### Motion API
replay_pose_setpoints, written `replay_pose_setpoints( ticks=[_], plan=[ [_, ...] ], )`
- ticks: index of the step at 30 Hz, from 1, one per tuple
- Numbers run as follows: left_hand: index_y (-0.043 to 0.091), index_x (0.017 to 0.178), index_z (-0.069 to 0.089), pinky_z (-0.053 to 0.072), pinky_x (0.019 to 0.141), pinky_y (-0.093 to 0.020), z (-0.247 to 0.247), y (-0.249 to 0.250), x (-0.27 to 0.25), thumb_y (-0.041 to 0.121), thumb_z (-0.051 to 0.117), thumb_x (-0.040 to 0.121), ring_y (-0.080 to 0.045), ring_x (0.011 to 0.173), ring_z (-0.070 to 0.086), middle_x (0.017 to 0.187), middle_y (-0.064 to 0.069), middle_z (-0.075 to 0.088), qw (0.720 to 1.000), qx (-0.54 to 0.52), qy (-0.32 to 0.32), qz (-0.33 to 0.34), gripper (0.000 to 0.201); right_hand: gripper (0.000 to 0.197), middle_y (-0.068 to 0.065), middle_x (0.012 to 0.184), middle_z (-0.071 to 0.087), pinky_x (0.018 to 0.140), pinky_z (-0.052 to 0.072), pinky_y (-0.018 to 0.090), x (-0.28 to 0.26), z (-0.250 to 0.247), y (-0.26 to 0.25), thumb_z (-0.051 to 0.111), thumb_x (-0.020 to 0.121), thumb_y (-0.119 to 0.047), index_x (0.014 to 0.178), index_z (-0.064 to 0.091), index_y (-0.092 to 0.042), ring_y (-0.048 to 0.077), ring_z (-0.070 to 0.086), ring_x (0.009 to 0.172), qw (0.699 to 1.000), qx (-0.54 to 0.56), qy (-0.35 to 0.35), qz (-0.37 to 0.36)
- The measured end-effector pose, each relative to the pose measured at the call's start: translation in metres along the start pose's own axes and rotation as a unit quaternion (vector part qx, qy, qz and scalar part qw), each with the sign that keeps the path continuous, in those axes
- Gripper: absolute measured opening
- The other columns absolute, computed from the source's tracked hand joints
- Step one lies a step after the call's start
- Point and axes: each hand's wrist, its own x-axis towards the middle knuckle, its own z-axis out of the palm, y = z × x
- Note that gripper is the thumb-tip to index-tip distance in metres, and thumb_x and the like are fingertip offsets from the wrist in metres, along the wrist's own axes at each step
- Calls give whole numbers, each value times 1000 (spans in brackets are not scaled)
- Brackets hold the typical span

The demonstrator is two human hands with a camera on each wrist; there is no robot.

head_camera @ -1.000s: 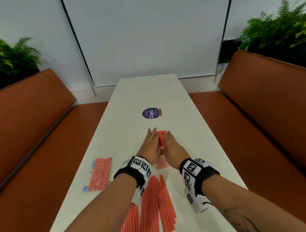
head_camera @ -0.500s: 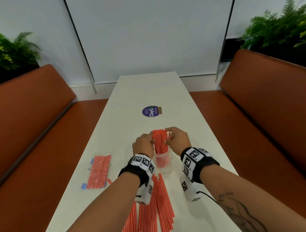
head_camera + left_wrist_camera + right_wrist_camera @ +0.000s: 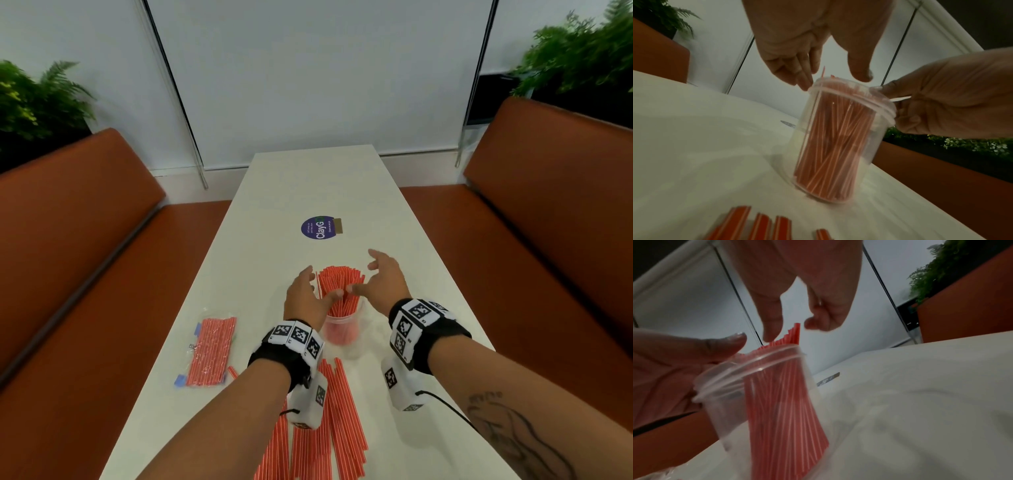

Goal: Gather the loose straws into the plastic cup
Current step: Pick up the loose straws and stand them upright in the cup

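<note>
A clear plastic cup point(image 3: 342, 330) stands upright mid-table, filled with a bundle of red striped straws point(image 3: 339, 282) that fan out above its rim. My left hand point(image 3: 305, 296) is at the bundle's left, fingers straight, thumb touching the straws. My right hand point(image 3: 381, 277) is at the right, fingers spread away from the bundle, thumb tip at the straws. Neither hand grips anything. More loose straws point(image 3: 325, 428) lie in rows near the front edge, partly under my left wrist. The left wrist view shows the cup point(image 3: 838, 138) between both hands; so does the right wrist view, with its cup point(image 3: 756, 394).
A sealed clear packet of red straws point(image 3: 212, 349) lies at the table's left edge. A round purple sticker point(image 3: 320, 228) sits beyond the cup. Orange benches point(image 3: 68, 222) flank the narrow white table point(image 3: 411, 260), with plants behind them.
Both hands were closed round the straw bundle above the cup; they have now opened and drawn apart. The straws have dropped into the cup and spread out.
</note>
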Motion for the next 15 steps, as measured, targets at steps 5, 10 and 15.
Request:
replay_pose_setpoints(
  ticks=[5, 10, 15],
  plan=[
    [22, 144, 34, 41, 106, -34, 6, 3, 4, 3, 54, 89, -23, 125, 52, 136, -6, 55, 997, 48, -18, 53, 62, 62, 9, 100, 60, 80, 41, 22, 6, 3, -5, 74, 75, -4, 132, 52, -9, 16, 55, 92, 996, -67, -60, -19],
    [24, 127, 56, 44, 102, -38, 3, 8, 9, 5, 48, 89, -23, 113, 59, 125, -3, 62, 981, 162, 4, 103, 44, 56, 12, 116, 61, 95, 43, 28, 3, 5, -17, 72, 77, -5, 131, 55, -12, 25, 58, 111, 977, -170, -102, -82],
    [16, 120, 55, 46, 97, -39, -4, 4, 15, 12, 60, 86, -25, 108, 60, 120, -5, 62, 979, 183, 6, 95, 35, 41, 12, 122, 49, 95, 49, 33, 3, 12, -15, 54, 89, -7, 129, 57, -15, 28, 59, 107, 947, -294, -72, -111]
  ],
)
